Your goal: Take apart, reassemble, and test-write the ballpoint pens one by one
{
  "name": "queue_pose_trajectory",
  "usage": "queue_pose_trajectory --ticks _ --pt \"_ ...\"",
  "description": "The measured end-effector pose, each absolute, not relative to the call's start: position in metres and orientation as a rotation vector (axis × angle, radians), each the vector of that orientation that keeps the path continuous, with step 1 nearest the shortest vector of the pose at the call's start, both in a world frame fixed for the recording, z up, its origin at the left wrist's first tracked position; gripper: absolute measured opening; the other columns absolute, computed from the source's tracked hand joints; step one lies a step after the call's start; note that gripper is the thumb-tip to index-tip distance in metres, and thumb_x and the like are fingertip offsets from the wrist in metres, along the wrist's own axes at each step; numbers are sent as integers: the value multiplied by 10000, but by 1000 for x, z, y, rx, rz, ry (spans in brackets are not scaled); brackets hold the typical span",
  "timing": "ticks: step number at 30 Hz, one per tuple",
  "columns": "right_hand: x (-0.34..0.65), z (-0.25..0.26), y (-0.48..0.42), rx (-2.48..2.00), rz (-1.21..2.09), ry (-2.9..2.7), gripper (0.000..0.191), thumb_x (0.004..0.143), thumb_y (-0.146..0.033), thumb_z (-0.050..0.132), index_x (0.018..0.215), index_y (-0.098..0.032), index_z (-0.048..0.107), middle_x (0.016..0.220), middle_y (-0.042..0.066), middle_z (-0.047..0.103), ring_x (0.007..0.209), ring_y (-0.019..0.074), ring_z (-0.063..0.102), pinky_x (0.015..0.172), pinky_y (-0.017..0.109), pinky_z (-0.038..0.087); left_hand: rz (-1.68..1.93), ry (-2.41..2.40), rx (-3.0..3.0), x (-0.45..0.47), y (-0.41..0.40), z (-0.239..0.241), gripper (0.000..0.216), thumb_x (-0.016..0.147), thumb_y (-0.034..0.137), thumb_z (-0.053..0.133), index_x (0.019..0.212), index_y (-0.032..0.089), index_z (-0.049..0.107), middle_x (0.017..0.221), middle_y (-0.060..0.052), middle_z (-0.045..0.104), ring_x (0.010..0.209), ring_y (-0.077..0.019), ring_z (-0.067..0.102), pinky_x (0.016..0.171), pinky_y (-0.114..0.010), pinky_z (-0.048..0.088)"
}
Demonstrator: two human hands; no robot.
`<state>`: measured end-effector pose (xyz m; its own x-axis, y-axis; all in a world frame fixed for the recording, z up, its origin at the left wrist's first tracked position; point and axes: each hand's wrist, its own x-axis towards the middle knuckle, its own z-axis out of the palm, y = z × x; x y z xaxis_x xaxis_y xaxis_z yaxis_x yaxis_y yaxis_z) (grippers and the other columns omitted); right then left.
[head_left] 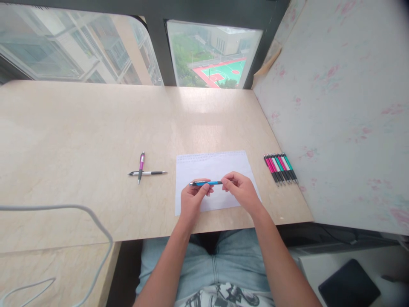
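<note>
At the far left, a window pane (79, 47) looks out on a building, and nearer on the left a grey cable (72, 207) curves across the pale worktop (64, 140) and over its near edge. To the right of the cable, two pens cross: a purple pen (142, 161) points near, its dark grip lying over a white-and-black pen (147, 173) set sideways.

Further right lies a white sheet of paper (220, 204), with faint writing along its far edge. Over it, the left hand (191, 198) holds a blue pen (215, 183) between thumb and fingers, clip end to the left. The right hand (241, 192) pinches the same pen's dark right end in its fingertips, so the pen lies level between both hands.

Right of the paper, well apart from the hands, a row of pens (281, 168) with pink, green and pale barrels lies side by side, tips near. The flowered wall (335, 106) stands just beside them on the right.
</note>
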<state>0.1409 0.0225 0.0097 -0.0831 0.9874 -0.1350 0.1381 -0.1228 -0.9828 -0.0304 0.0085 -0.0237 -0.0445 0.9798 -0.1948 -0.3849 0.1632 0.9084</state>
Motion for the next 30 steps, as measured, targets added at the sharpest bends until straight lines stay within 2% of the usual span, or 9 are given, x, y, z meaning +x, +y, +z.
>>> queue_pose_trajectory --ticks 4,7,10,12,16,20,23,25,30 --pt "143 9 21 -1268 1246 -1342 129 793 -328 682 857 -221 648 915 49 675 880 196 626 666 294 489 1305 1037 702 -30 9 -23 230 738 306 769 901 150 722 711 -50 717 654 -150 648 634 -275 495" --pt "144 10 20 -1225 1293 -1311 241 773 -279 696 1000 -245 620 969 41 671 932 196 631 646 272 485 1319 1020 682 -29 9 -21 231 735 310 771 894 149 723 705 -50 716 648 -144 646 624 -265 496" --pt "143 12 20 -1250 1403 -1321 280 793 -288 685 1060 -237 619 894 27 679 799 169 646 592 255 462 1316 1026 720 -29 8 -21 234 742 313 767 905 151 723 708 -50 719 657 -149 650 630 -270 501" --pt "142 12 20 -1272 1426 -1334 177 836 -338 645 957 -210 664 765 14 667 673 148 616 576 263 456 1307 1039 763 -29 7 -22 234 748 314 762 911 151 723 722 -57 724 662 -155 652 635 -281 506" --pt "141 11 20 -1347 1334 -1282 243 870 -409 601 801 -199 702 629 1 628 613 148 586 605 288 477 1288 1051 819 -30 6 -23 231 756 321 753 908 150 727 733 -67 727 665 -170 650 634 -300 508" --pt "143 12 20 -1304 1286 -1284 154 785 -344 709 881 -224 704 879 33 690 827 180 638 732 313 512 1297 1022 808 -30 5 -23 225 764 309 749 930 159 724 747 -61 728 678 -171 656 635 -296 505" --pt "143 14 21 -1203 1310 -1307 299 742 -298 751 1027 -251 674 964 36 669 937 195 625 783 324 519 1300 1005 799 -30 5 -23 213 771 306 743 928 163 723 747 -59 728 677 -167 656 637 -293 503" --pt "143 15 22 -1221 1327 -1282 299 772 -335 728 1050 -247 661 891 29 673 872 185 633 745 316 519 1304 1007 786 -30 5 -24 211 773 309 742 925 164 722 748 -58 729 673 -163 654 638 -291 500" --pt "143 15 24 -1400 1323 -1291 267 877 -441 595 777 -201 655 630 10 648 609 154 599 624 304 485 1308 1028 768 -31 5 -24 221 764 311 750 922 159 720 748 -58 727 665 -158 647 636 -287 494"
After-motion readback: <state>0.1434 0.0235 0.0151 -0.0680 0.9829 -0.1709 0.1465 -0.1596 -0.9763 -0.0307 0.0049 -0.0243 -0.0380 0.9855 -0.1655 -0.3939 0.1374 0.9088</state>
